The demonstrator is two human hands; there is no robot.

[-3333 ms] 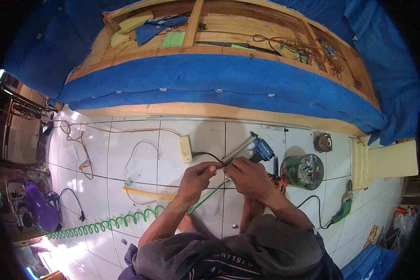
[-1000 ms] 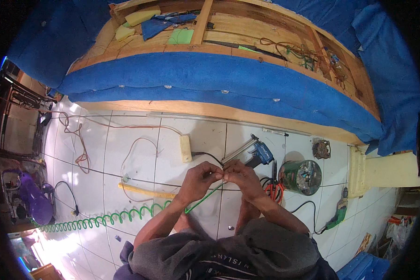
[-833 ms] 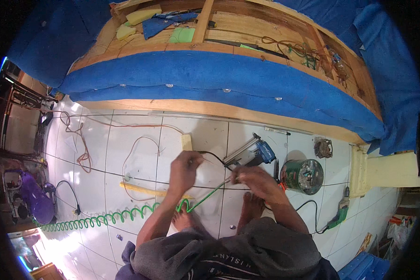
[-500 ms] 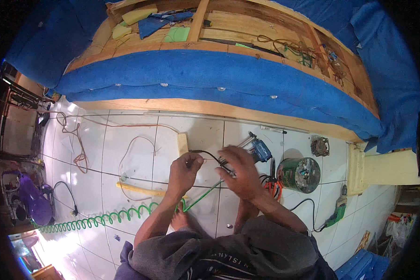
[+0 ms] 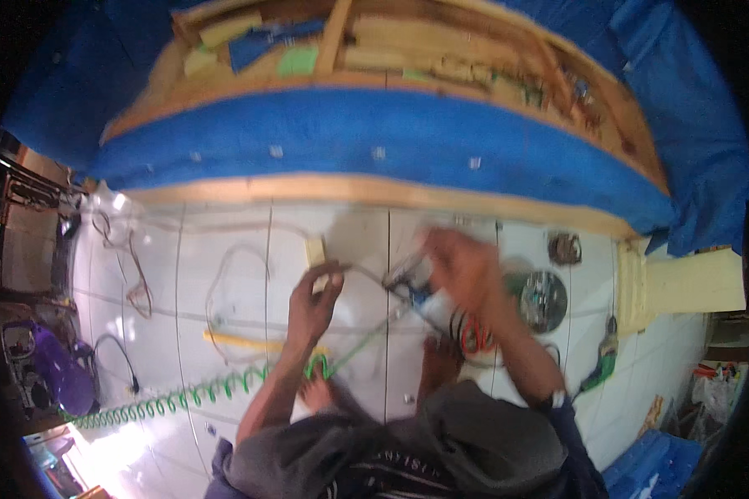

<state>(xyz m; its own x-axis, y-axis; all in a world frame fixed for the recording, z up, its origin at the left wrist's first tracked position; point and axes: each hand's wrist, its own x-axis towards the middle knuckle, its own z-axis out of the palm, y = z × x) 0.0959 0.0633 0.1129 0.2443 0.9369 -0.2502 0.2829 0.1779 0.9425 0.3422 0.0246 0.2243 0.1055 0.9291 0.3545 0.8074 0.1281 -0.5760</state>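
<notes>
My left hand [image 5: 314, 303] is raised over the tiled floor, thumb and fingers pinched on a thin dark cord [image 5: 359, 269]. From there the cord bends rightward to a blue and metal tool [image 5: 416, 293], partly hidden and blurred; it looks like an air stapler. My right hand [image 5: 466, 266] is just right of the tool, smeared by motion, so its fingers and any hold are unclear. A green coiled air hose [image 5: 200, 391] comes in from the left, and its straight end runs up toward the tool.
A wooden frame with blue fabric [image 5: 324, 125] spans the far side. On the floor are a cream block [image 5: 314, 249], a yellow strip [image 5: 250, 343] and a can [image 5: 543, 301]. A green drill [image 5: 603, 366] lies at right, red and black cables [image 5: 474, 333] nearer. Purple equipment [image 5: 62, 370] stands left.
My right hand has come off the dark cord and moved right and up. The blue tool shows farther left and lower than before. My left hand keeps its pinch; the whole view has shifted slightly.
</notes>
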